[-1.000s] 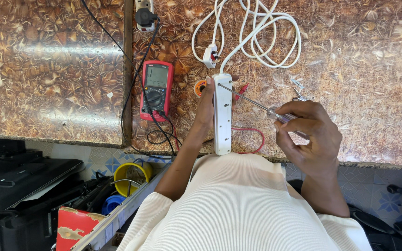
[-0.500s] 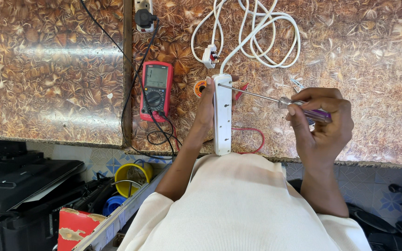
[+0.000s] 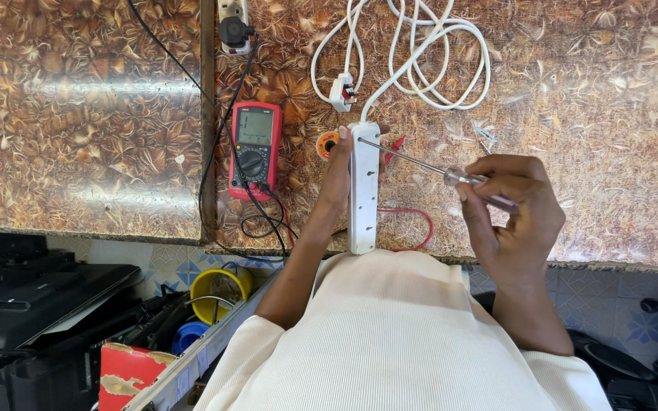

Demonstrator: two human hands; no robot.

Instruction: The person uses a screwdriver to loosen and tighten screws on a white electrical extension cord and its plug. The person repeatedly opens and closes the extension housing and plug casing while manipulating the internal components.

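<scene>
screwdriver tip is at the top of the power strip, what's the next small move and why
Probably seat the screwdriver tip in the screw near the power strip's upper end and turn: the right hand aims the tip there while the left hand steadies the strip.

Bright, even daylight fills the view. The glossy counter (image 3: 588, 91) throws back broad, pale bands of glare, strongest well left of the left hand (image 3: 338, 171) and its grip, fainter beyond the right hand (image 3: 512, 209). Shadows under both hands are soft and short. Below the counter edge the scene darkens. Focus is sharp throughout; the edges bow slightly.
</scene>
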